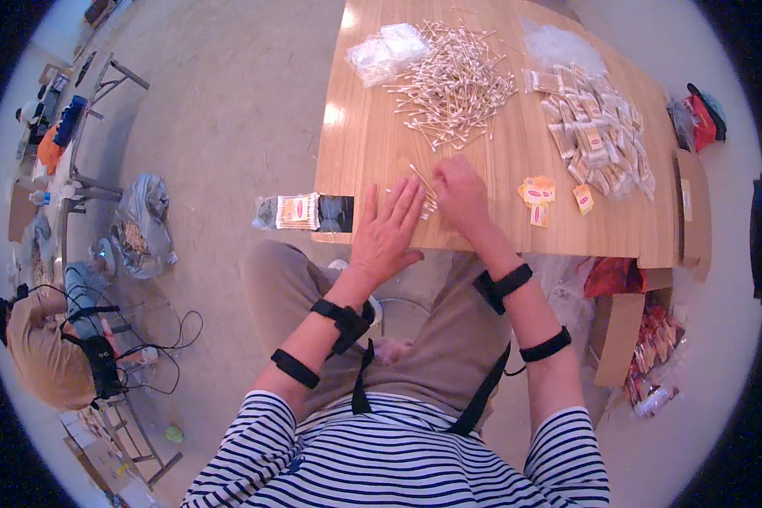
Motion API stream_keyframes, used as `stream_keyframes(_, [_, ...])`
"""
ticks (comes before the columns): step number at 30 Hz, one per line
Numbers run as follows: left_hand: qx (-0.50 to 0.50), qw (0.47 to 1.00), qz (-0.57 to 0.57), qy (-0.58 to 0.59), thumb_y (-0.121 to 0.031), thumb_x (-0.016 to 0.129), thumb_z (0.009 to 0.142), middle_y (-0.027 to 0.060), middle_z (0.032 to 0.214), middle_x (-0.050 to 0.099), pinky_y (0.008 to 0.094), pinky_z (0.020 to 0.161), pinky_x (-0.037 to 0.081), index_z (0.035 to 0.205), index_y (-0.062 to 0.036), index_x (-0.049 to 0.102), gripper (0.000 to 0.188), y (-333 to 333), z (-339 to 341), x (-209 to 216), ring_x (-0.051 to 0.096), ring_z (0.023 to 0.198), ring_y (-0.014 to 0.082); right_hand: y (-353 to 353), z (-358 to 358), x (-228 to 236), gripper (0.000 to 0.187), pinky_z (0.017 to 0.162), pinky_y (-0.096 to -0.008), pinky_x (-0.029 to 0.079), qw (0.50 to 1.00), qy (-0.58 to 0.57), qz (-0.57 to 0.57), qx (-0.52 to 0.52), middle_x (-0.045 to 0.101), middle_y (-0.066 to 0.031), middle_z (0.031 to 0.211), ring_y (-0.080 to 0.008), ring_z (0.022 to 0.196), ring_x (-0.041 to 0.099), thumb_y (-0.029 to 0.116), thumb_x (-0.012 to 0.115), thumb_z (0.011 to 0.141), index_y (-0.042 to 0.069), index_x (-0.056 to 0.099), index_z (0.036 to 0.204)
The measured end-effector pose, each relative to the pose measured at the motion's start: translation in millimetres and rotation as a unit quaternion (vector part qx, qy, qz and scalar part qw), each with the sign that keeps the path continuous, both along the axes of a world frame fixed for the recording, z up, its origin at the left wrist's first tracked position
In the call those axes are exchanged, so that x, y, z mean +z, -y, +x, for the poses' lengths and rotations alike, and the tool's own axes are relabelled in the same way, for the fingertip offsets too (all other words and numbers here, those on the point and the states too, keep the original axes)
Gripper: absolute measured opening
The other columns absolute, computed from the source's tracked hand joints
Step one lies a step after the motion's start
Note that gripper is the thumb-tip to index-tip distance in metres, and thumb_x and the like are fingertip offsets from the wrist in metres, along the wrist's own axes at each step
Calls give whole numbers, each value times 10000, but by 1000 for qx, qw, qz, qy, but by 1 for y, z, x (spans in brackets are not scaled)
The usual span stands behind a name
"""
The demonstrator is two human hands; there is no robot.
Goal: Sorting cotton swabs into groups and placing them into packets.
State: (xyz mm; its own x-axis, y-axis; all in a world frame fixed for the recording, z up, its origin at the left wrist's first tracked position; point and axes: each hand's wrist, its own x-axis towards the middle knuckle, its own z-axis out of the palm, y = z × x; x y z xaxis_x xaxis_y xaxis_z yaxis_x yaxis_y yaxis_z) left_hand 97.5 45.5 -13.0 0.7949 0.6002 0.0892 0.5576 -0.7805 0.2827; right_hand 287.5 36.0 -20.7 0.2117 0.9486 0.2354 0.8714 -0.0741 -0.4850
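Observation:
My left hand [387, 230] lies flat at the table's near edge with its fingers stretched out. Just beyond and beside its fingertips are a few loose cotton swabs [427, 201], partly hidden by the hands. Curled fingers close my right hand [461, 196] beside these swabs; whatever it may pinch is hidden. Farther back spreads a big heap of cotton swabs [455, 89]. To the left of my left hand, a clear packet of swabs [298, 212] with an orange-and-white card rests on a dark pad at the table edge. Small orange-and-white cards [537, 195] lie right of my right hand.
Clear plastic bags [388, 55] lie left of the heap. Filled swab packets [597, 131] are piled at the table's right. A cardboard box [618, 339] with packets stands below on the right. Far left, another person [55, 356] sits by a bench near a plastic sack [144, 229].

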Motion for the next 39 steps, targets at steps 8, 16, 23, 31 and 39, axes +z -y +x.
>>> stream_keyframes(8, [-2, 1000, -5, -5, -437, 894, 593, 117, 1673, 250, 591, 1256, 118, 1592, -36, 263, 1248, -1, -1, -1, 200, 1562, 283, -34, -4, 4, 127, 763, -489, 532, 997, 25, 2, -79, 656, -163, 962, -379, 901, 657, 142, 618, 892, 70, 657, 989])
stream_keyframes(16, [2, 1000, 2, -7, -454, 892, 591, 109, 1662, 276, 595, 1253, 135, 1585, -38, 276, 1241, 0, 0, -3, 242, 1547, 276, -39, 2, -6, 128, 759, -504, 537, 996, 44, -37, -67, 649, -174, 962, -396, 902, 657, 181, 613, 909, 67, 631, 963])
stream_keyframes(23, [3, 1000, 3, 4, -420, 898, 594, 112, 1659, 278, 591, 1258, 122, 1588, -49, 289, 1223, 0, 0, -5, 224, 1555, 267, -4, -4, 2, 92, 737, -509, 529, 998, 24, -42, -38, 605, -158, 976, -395, 865, 647, 142, 640, 910, 68, 620, 962])
stream_keyframes(31, [1, 1000, 25, -15, -477, 891, 584, 110, 1662, 273, 598, 1256, 115, 1580, -40, 290, 1244, -1, 1, -3, 227, 1553, 284, -34, -1, 5, 141, 741, -510, 538, 993, 59, 12, -105, 612, -155, 1039, -385, 874, 655, 163, 624, 919, 85, 630, 1036])
stream_keyframes(39, [1, 1000, 20, -10, -464, 900, 574, 107, 1657, 283, 595, 1256, 121, 1571, -45, 308, 1234, 1, 2, -3, 235, 1549, 282, -39, 15, -11, 54, 735, -511, 511, 985, 31, 28, -165, 639, -159, 909, -375, 860, 650, 107, 597, 875, 69, 627, 898])
